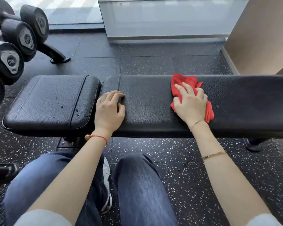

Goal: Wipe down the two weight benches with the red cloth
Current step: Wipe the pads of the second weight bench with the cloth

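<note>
A black padded weight bench (147, 101) runs across the view, with a short seat pad (51, 101) at the left and a long back pad to the right. The seat pad carries small drops or specks near its right side. A crumpled red cloth (189, 82) lies on the long pad right of centre. My right hand (190, 103) presses down on the cloth with spread fingers. My left hand (109, 110) rests on the long pad near the gap between the pads, fingers loosely curled and holding nothing. Only one bench is in view.
A rack of black dumbbells (10, 51) stands at the far left, its foot (59, 58) on the speckled rubber floor. A glass panel (167, 18) and a brown wall (260, 35) lie behind the bench. My knees in blue jeans (137, 185) sit below the bench.
</note>
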Available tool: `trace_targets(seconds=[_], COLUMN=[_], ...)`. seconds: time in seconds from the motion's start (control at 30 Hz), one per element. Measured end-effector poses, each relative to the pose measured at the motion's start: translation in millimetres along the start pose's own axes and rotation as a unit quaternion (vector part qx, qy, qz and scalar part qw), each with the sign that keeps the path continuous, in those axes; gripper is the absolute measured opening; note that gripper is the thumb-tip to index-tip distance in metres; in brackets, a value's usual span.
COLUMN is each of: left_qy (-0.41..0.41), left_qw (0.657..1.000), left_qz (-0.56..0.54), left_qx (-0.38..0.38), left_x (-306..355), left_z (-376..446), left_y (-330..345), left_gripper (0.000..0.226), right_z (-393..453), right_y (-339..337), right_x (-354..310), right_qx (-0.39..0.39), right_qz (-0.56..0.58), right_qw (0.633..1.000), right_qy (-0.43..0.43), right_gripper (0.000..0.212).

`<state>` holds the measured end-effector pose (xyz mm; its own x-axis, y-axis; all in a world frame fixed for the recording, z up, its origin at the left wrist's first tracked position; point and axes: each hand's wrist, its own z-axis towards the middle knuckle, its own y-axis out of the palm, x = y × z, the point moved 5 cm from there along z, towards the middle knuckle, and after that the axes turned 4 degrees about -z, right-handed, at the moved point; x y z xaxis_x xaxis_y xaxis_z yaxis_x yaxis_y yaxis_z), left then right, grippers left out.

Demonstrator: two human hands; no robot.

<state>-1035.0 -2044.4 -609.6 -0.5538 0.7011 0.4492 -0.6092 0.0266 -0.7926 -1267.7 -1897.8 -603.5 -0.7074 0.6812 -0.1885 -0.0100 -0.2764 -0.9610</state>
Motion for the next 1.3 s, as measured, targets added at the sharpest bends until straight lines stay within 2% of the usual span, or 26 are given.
trace_targets(seconds=[0.1, 0.27, 0.37, 0.47, 0.6, 0.73, 0.8, 0.93, 1.03, 1.13, 1.2, 1.3], left_qy=[-0.001, 0.002, 0.001, 0.001, 0.006, 0.006, 0.005, 0.001, -0.011, -0.045, -0.05, -0.011], left_qw=[1.0, 1.0, 1.0, 1.0, 1.0, 0.999, 0.999, 0.999, 0.999, 0.998, 0.998, 0.999], left_qz=[0.0, 0.001, 0.001, 0.003, 0.016, 0.037, 0.041, 0.044, 0.042, 0.022, 0.016, 0.024], left_qx=[-0.001, 0.003, 0.004, 0.003, 0.0, -0.008, -0.009, -0.019, -0.031, -0.033, -0.033, -0.037], left_x=[-0.6, -1.5, -2.0, -1.0, 1.4, 4.7, 6.1, 7.2, 8.7, 12.4, 20.0, 42.1], left_z=[0.7, 2.4, 2.4, 0.8, -0.1, 0.1, -1.0, -0.9, 1.0, 2.3, 1.7, 2.2], left_y=[0.5, -0.1, 0.0, -0.8, 0.1, 2.0, 2.1, 1.1, 0.6, 0.3, 2.6, 14.5], left_gripper=[0.033, 0.031, 0.032, 0.032, 0.032, 0.032, 0.032, 0.032, 0.032, 0.032, 0.031, 0.03], right_z=[14.7, -12.6, -35.7, -38.4, -14.8, 15.4, 18.6, -7.1, -33.9, -42.4, -39.7, -18.2], right_y=[6.3, 13.9, 9.3, 0.3, -9.8, -3.2, 1.4, 7.6, 4.6, -4.2, -9.1, -10.3], right_x=[-27.6, -86.9, -81.2, -41.8, 25.3, 28.8, 4.3, -55.5, -61.7, -30.6, -4.1, 32.8], right_qx=[-0.018, -0.057, -0.049, -0.019, 0.019, 0.004, -0.015, -0.055, -0.059, -0.026, -0.005, 0.011], right_qz=[0.002, 0.006, 0.016, 0.018, -0.001, -0.014, -0.01, -0.009, 0.002, 0.016, 0.017, 0.002], right_qw=[1.0, 0.989, 0.981, 0.987, 0.999, 0.999, 1.0, 0.991, 0.981, 0.983, 0.99, 0.998], right_qy=[0.012, -0.135, -0.185, -0.158, -0.043, 0.04, 0.016, -0.12, -0.184, -0.179, -0.141, -0.055], right_gripper=[0.05, 0.053, 0.053, 0.054, 0.053, 0.049, 0.05, 0.052, 0.055, 0.056, 0.055, 0.053])
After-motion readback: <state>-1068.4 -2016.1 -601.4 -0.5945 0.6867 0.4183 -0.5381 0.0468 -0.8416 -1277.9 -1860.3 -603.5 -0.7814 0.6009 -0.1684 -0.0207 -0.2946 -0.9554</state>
